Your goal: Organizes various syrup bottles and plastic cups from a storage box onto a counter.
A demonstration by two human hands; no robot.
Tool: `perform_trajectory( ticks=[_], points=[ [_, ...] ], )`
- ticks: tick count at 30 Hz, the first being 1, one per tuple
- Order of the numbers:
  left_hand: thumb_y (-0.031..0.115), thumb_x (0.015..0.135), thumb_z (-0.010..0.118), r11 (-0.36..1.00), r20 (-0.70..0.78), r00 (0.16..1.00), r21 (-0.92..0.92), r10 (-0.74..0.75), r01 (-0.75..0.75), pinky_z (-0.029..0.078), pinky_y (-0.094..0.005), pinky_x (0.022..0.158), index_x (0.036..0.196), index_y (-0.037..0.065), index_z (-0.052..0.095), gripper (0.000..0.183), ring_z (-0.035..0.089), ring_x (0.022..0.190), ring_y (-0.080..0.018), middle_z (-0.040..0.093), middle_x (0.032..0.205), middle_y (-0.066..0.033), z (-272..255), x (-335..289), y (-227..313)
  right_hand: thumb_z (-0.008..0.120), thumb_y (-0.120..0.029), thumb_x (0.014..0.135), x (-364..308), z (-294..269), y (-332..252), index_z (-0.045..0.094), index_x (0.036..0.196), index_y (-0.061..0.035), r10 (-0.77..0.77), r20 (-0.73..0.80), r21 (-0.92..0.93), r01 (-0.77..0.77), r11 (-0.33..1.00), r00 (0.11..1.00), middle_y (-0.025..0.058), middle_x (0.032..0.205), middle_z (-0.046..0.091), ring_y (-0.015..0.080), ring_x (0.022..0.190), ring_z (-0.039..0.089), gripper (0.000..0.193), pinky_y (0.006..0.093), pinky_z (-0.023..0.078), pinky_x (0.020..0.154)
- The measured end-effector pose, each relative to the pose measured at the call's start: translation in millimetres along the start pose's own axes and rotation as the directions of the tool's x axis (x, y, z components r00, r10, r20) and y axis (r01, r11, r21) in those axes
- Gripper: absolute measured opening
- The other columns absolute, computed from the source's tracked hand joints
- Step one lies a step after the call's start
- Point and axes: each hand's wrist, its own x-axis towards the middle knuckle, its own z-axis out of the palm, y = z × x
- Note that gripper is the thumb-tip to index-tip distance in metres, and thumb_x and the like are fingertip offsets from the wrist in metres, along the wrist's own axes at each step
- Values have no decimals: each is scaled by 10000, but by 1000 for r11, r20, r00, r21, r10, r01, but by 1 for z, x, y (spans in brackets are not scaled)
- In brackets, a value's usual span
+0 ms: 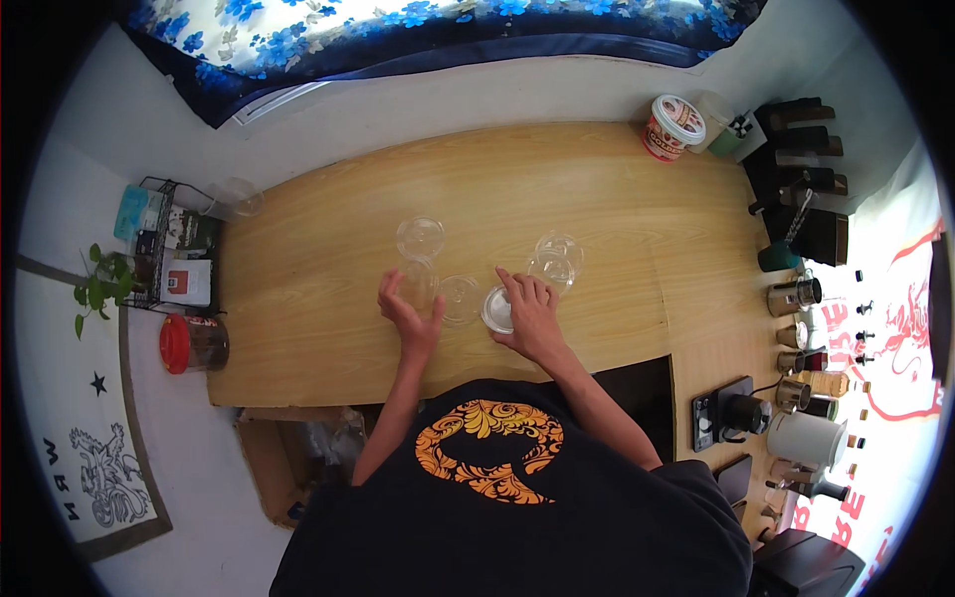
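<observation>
Between the fingers and thumb of my left hand (412, 320) is a clear plastic cup (419, 283), and the hand is curved around it. My right hand (533, 316) is closed over a round, whitish, lid-like piece (497, 310), with its fingers and thumb at the rim; part of it is hidden under the hand. Another round clear plastic piece (460, 299) lies between my hands. Beyond the left hand rests a clear round piece (420, 238). Overlapping clear round pieces (557, 261) sit just past the right hand; cups and lids are hard to tell apart.
The wooden table (328, 219) meets a wall at the back. A white-lidded tub (675, 127) stands back right, near a knife rack (796, 149). On the left are a wire shelf (179, 244) and a red-lidded jar (194, 343). A scale with a grinder-like device (731, 411) sits right.
</observation>
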Motion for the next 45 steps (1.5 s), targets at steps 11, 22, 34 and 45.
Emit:
perform_trajectory(
  ticks=[11, 22, 34, 45],
  points=[
    [238, 589, 935, 679, 612, 774, -638, 162, 362, 441, -426, 1015, 1455, 122, 291, 1085, 417, 1330, -263, 354, 1460, -109, -24, -10, 82, 794, -319, 807, -21, -9, -32, 339, 1435, -33, 186, 239, 886, -292, 360, 953, 182, 1274, 532, 264, 1150, 547, 826, 391, 487, 936],
    [228, 561, 952, 595, 713, 652, -648, 256, 476, 487, -398, 977, 1422, 113, 358, 1053, 534, 1209, -233, 472, 1367, -89, -38, 8, 69, 727, -296, 877, -44, 0, -34, 371, 1408, -12, 202, 232, 915, -284, 285, 951, 192, 1314, 519, 265, 1180, 538, 700, 391, 456, 981],
    [298, 572, 937, 820, 615, 788, -465, 28, 334, 478, -383, 906, 1386, 83, 369, 1016, 552, 1135, -255, 503, 1297, -120, -1, 28, 88, 692, -364, 896, -45, -21, 10, 290, 1459, -62, 211, 227, 890, -291, 352, 951, 184, 1319, 453, 265, 1138, 544, 754, 381, 486, 923],
    [442, 528, 918, 993, 519, 853, -63, -52, 99, 383, -478, 1017, 1351, 102, 375, 1043, 466, 1210, -361, 495, 1293, -160, 59, 66, 86, 765, -301, 841, -48, -37, 92, 302, 1367, -30, 258, 175, 925, -249, 288, 950, 155, 1295, 421, 226, 1014, 579, 752, 344, 510, 838]
  ],
)
